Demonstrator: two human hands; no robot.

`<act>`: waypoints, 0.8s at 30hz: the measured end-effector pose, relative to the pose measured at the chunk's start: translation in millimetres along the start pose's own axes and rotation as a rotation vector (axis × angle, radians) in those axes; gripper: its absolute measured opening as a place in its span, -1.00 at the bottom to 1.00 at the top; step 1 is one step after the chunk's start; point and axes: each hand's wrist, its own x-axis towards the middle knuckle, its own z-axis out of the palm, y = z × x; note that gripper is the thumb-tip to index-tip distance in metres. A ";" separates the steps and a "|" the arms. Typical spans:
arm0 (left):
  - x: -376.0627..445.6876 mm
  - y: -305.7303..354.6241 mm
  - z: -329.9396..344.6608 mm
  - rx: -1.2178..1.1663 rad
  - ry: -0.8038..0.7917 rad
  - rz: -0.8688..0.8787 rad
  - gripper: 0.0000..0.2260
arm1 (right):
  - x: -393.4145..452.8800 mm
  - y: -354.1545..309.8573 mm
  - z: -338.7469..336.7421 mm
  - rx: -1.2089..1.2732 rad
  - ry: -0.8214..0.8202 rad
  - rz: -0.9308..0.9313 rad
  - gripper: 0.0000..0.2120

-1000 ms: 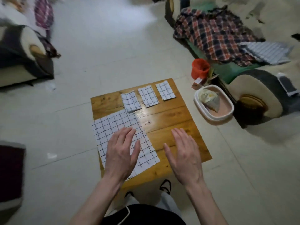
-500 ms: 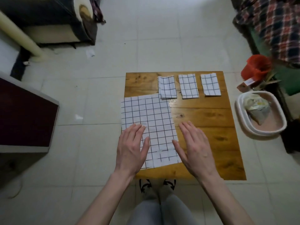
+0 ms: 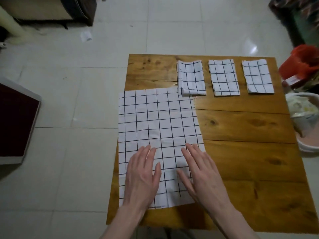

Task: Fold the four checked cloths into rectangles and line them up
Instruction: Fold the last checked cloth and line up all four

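Note:
A white cloth with black checks [image 3: 158,121] lies spread flat on the left part of the wooden table [image 3: 241,152], its left edge hanging over the table's side. My left hand [image 3: 142,178] and my right hand [image 3: 202,175] rest flat on its near half, fingers spread, holding nothing. Three folded checked cloths form a row along the far edge: the left one [image 3: 191,78] overlaps the spread cloth's far right corner, the middle one [image 3: 224,77] and the right one [image 3: 258,76] lie apart.
A white basin [image 3: 307,144] with crumpled things stands on the floor right of the table, a red bucket [image 3: 300,64] behind it. A dark red panel [image 3: 15,121] lies at the left. Dark furniture [image 3: 51,9] stands at the far left. Pale floor tiles surround the table.
The camera has tilted down and come closer over the table. My right hand has moved left from the bare wood onto the spread cloth, and my left hand stays flat on it.

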 end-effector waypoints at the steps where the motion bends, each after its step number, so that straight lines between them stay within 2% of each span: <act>1: 3.6 -3.4 11.7 0.011 -0.003 0.012 -0.52 | 4.4 4.0 11.7 -0.003 -0.004 -0.002 -0.38; 6: 22.2 -16.4 54.5 0.103 -0.047 0.072 -0.48 | 28.7 21.4 55.4 -0.050 0.004 0.015 -0.38; 13: 15.6 -34.8 88.7 0.218 -0.155 0.052 -0.39 | 51.9 39.7 93.3 -0.104 -0.075 -0.016 -0.34; 24: -29.6 -44.6 78.7 0.190 -0.235 0.111 -0.39 | -13.5 28.0 101.5 -0.105 -0.084 0.014 -0.30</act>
